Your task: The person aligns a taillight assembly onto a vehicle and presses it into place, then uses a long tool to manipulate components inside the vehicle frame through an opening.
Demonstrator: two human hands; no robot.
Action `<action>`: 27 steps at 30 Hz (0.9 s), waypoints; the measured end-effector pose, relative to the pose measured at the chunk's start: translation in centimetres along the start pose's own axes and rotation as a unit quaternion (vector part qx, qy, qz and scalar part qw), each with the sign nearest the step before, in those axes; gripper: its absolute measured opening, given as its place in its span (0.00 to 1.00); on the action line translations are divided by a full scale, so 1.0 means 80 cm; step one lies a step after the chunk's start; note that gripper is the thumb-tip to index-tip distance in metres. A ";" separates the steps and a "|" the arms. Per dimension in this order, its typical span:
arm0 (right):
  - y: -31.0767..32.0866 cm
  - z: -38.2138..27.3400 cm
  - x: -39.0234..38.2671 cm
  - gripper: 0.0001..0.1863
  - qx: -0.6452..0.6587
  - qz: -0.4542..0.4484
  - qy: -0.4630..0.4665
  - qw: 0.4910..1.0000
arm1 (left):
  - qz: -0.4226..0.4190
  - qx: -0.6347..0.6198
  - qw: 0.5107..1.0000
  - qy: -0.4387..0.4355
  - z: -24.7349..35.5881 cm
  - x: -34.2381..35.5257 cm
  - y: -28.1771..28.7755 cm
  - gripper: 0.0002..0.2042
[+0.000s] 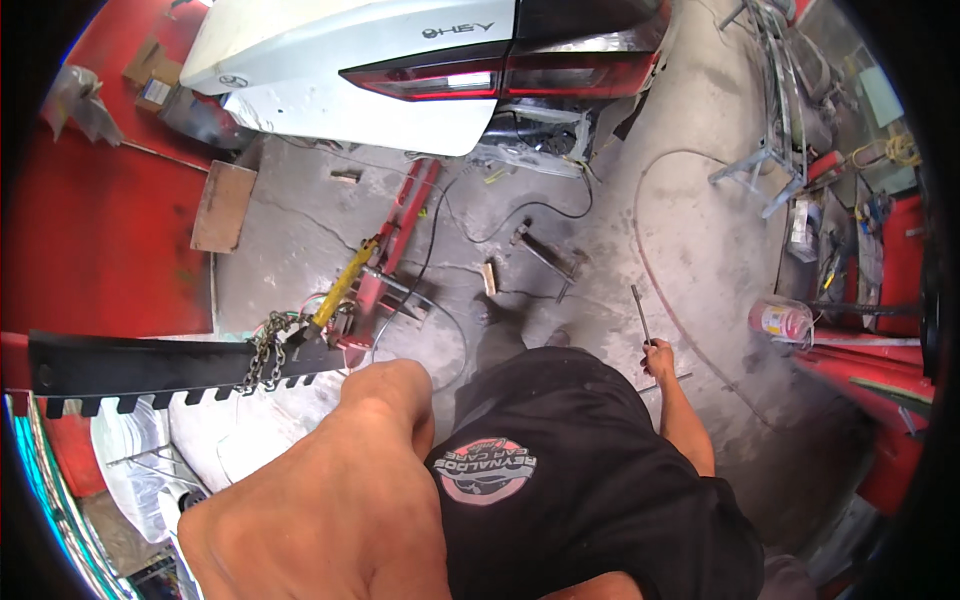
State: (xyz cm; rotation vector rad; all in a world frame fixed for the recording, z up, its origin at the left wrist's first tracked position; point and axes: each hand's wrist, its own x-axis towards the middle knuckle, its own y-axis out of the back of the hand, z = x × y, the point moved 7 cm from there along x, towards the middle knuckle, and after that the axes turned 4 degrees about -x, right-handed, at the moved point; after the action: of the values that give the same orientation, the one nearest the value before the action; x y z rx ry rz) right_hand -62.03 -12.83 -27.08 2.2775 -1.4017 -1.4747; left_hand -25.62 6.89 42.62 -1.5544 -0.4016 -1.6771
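My right hand (pixel 658 362) is closed round a thin dark metal rod (pixel 640 312), held out to my right above the concrete floor. A thin bar (pixel 682 378) shows just below that hand; whether it joins the rod, I cannot tell. My left arm (pixel 385 410) is bent, with its elbow forward, and the left hand is hidden. Near that elbow are a yellow hydraulic ram (pixel 345 285) on a red steel beam (pixel 402 222), and a chain (pixel 265 350) wrapped round a black notched bar (pixel 150 368).
A white car's rear (pixel 350 60) with a red tail light (pixel 430 80) stands ahead. A T-shaped metal tool (pixel 545 252), a small wood block (pixel 489 278) and a hose (pixel 640 215) lie on the floor. At right are a metal stand (pixel 765 175) and a clear bucket (pixel 782 320).
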 end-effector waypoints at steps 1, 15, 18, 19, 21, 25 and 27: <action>0.001 -0.004 0.000 0.13 -0.014 -0.005 0.008 1.000 | 0.010 -0.002 1.000 0.017 0.004 -0.001 0.000 0.08; 0.036 -0.032 0.005 0.15 -0.075 -0.044 0.023 0.996 | -0.048 0.027 0.993 -0.107 0.086 -0.053 0.036 0.09; 0.035 -0.037 0.003 0.15 -0.069 -0.051 0.012 0.996 | 0.071 0.115 0.990 0.030 0.079 -0.104 0.109 0.13; 0.034 -0.043 -0.003 0.15 -0.078 -0.055 0.017 0.995 | 0.111 0.142 0.981 0.078 0.075 -0.122 0.134 0.16; 0.034 -0.044 -0.009 0.15 -0.079 -0.050 0.017 0.995 | 0.392 0.231 0.887 0.083 0.043 -0.200 0.216 0.16; 0.031 -0.066 -0.020 0.17 -0.128 0.011 0.051 0.990 | 0.515 0.235 0.798 0.208 -0.061 -0.306 0.327 0.18; 0.031 -0.080 -0.029 0.17 -0.128 0.029 0.042 0.990 | 0.532 0.269 0.748 0.293 -0.098 -0.340 0.360 0.25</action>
State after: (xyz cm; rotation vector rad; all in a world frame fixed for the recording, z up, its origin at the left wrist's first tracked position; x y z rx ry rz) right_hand -59.05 -15.01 -20.83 2.0981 -1.1700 -1.4292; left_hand -12.18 -7.72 7.46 -0.5076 0.3067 -0.8821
